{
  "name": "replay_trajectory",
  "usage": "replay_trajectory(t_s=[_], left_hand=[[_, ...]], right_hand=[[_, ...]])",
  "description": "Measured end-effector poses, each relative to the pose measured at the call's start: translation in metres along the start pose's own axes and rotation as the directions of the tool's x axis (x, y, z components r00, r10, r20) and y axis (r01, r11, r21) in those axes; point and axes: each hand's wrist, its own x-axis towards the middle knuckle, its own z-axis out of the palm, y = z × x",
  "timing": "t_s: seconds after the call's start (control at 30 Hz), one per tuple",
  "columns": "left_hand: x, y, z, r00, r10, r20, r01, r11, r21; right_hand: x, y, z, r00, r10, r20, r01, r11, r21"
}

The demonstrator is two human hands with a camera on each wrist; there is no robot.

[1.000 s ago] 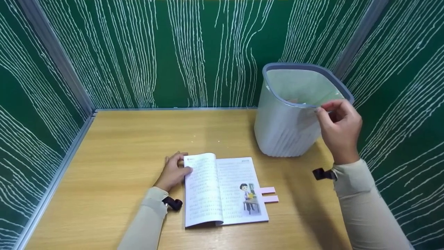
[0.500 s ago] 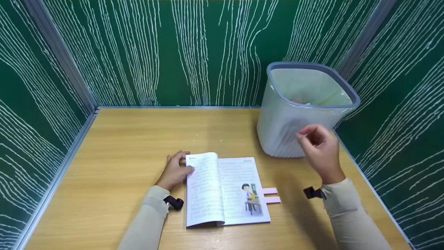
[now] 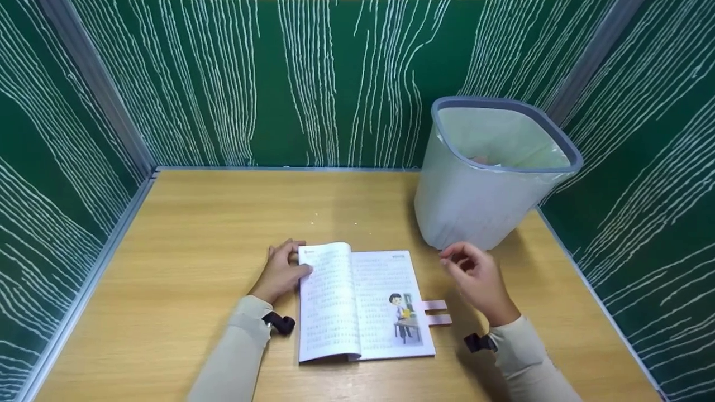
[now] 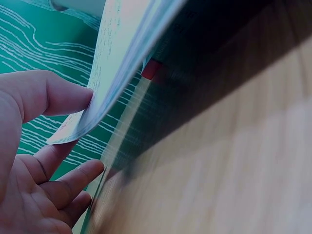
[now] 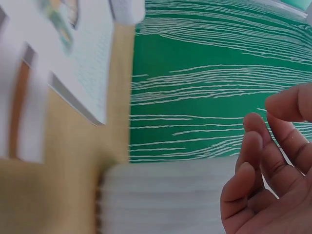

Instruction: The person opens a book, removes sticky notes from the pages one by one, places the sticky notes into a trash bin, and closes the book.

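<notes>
An open book [image 3: 329, 307] with printed pages lies on the table, a cartoon of a seated child at the lower right of its right page. Two pink tabs [image 3: 437, 305] stick out from its right edge. My left hand [image 3: 282, 273] pinches the upper left edge of the book; in the left wrist view the thumb [image 4: 63, 100] lies on top of the pages [image 4: 124, 53], with fingers beneath. Between the book and the bin, my right hand [image 3: 477, 282] is in the air with loosely bent fingers. In the right wrist view nothing shows between its fingertips [image 5: 253, 122].
A pale bin [image 3: 475, 206] with a grey rim and a light green liner stands at the back right, with scraps inside. Tiny white bits [image 3: 356, 224] lie on the wooden table [image 3: 223, 206]. Green panels [image 3: 380, 84] with white lines enclose the back and sides.
My right hand has come down and left, from the bin's rim to the space beside the book's right edge. The left hand keeps its hold on the book.
</notes>
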Motion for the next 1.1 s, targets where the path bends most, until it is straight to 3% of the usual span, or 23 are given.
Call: replay_trajectory(t_s=[0.17,0.23,0.37,0.43,0.6,0.7,0.83,1.1], left_hand=[[-0.001,0.0,0.0,1.0,0.008,0.004,-0.008,1.0,-0.006],[-0.001,-0.001,0.0,1.0,0.009,0.004,-0.009,1.0,-0.003],[-0.001,0.0,-0.001,1.0,0.003,0.008,-0.003,1.0,0.001],[-0.001,0.001,-0.001,1.0,0.001,0.011,-0.001,1.0,0.01],[0.0,0.002,-0.001,1.0,-0.004,0.01,0.004,1.0,0.024],[-0.002,-0.001,0.001,1.0,-0.022,0.018,0.022,0.999,0.037],[-0.004,-0.004,0.0,0.999,-0.021,0.029,0.02,0.998,0.055],[0.001,0.001,-0.001,0.999,0.006,0.041,-0.009,0.998,0.066]], right_hand=[[-0.018,0.007,0.012,0.994,0.11,0.028,-0.111,0.993,0.033],[-0.025,0.007,0.015,0.985,0.167,0.053,-0.168,0.985,0.034],[-0.033,0.028,0.017,0.96,0.262,0.098,-0.27,0.958,0.091],[-0.034,0.05,0.018,0.952,0.282,0.118,-0.299,0.942,0.155],[-0.035,0.069,0.019,0.942,0.298,0.155,-0.33,0.905,0.268],[-0.041,0.073,0.019,0.931,0.318,0.179,-0.356,0.901,0.249],[-0.043,0.073,0.019,0.91,0.334,0.248,-0.376,0.915,0.149],[-0.044,0.071,0.016,0.896,0.288,0.338,-0.318,0.948,0.034]])
